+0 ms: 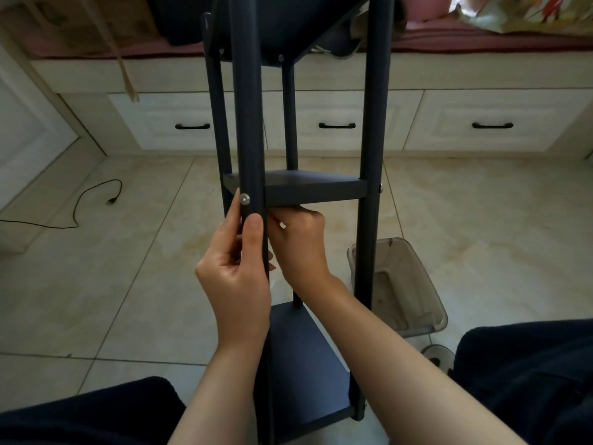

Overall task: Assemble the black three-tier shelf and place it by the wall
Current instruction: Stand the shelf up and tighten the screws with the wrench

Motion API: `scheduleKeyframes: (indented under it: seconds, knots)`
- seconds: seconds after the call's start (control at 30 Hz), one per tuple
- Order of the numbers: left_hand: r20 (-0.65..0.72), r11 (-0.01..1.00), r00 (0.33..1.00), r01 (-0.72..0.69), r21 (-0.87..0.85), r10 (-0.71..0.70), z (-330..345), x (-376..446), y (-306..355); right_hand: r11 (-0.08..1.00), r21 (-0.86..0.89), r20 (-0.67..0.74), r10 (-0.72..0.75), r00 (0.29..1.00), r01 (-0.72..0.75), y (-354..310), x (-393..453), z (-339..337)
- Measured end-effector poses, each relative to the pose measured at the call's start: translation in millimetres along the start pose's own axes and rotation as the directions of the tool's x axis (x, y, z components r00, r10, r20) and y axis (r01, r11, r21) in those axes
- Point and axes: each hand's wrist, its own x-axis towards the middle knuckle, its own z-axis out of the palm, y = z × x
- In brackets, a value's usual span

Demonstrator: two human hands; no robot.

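Observation:
The black three-tier shelf (301, 187) stands upright on the tiled floor right in front of me, with its round posts joined to all three boards. A silver bolt head (245, 198) sits in the near post at the middle board. My left hand (239, 268) grips that near post just below the bolt, thumb on the front. My right hand (296, 242) reaches behind the post under the middle board, fingers curled; what they hold is hidden.
A clear plastic bin (401, 284) lies on the floor to the right of the shelf, with a small round lid (438, 353) beside it. White drawers (337, 123) with black handles line the far wall. A black cable (80, 203) trails on the left. My knees frame the bottom.

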Motion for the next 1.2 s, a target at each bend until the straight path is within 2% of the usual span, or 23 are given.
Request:
scheduleKeyframes:
  seconds: [0.23,0.4,0.47,0.63,0.87,1.2]
  knots:
    - [-0.016,1.000,1.000,0.006,0.000,-0.006,-0.2,1.7,0.4,0.998,-0.033,0.012,-0.056,0.998,0.056,0.6,-3.7,-2.6]
    - [-0.027,1.000,1.000,0.009,0.011,-0.009,-0.9,3.6,-1.5,0.982,-0.180,0.161,-0.032,0.986,0.061,-6.7,-15.8,-23.9]
    - [-0.026,1.000,1.000,0.013,0.004,-0.013,-1.1,3.6,-1.4,0.975,-0.217,0.233,0.008,0.973,0.044,-13.0,-21.5,-33.1]
    - [-0.025,1.000,1.000,0.010,-0.006,-0.010,-2.4,3.8,-2.3,0.969,-0.220,0.336,0.186,0.923,-0.116,-28.8,-16.6,-46.8]
    - [-0.022,1.000,1.000,0.004,-0.007,-0.004,-3.8,3.5,-2.0,0.955,-0.261,0.345,0.228,0.911,-0.141,-43.1,3.5,-53.1]
    - [-0.021,1.000,1.000,-0.013,0.010,0.014,-2.7,3.3,-2.0,0.963,-0.241,0.267,0.188,0.945,-0.123,-39.3,3.7,-44.3]
